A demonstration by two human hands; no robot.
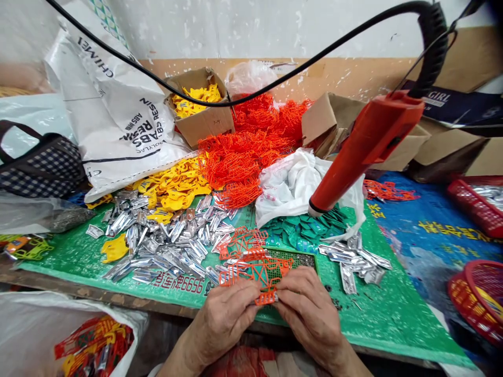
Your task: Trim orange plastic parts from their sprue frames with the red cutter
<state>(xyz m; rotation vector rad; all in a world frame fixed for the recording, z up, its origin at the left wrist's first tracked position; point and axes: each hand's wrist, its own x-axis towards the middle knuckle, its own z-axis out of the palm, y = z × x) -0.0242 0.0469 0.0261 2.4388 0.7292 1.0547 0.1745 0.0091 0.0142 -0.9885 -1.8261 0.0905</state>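
My left hand (231,310) and my right hand (308,309) are at the table's front edge, fingers closed on the near end of an orange openwork plastic frame (261,273). Both thumbs and fingertips pinch it from opposite sides. Whatever else the fingertips hold is hidden. Just behind lies another orange plastic frame (240,242). A green tray (316,268) of small dark pieces, perhaps screws, sits beyond my right hand. Silver metal pieces (173,256) are heaped to the left, with a smaller group of silver pieces (356,262) to the right.
A red electric screwdriver (365,152) hangs over the table from a black cable. Yellow parts (173,188), orange frames (239,157) and green pieces (306,228) form piles behind. A white sack (118,104) stands left; red baskets (467,293) sit right.
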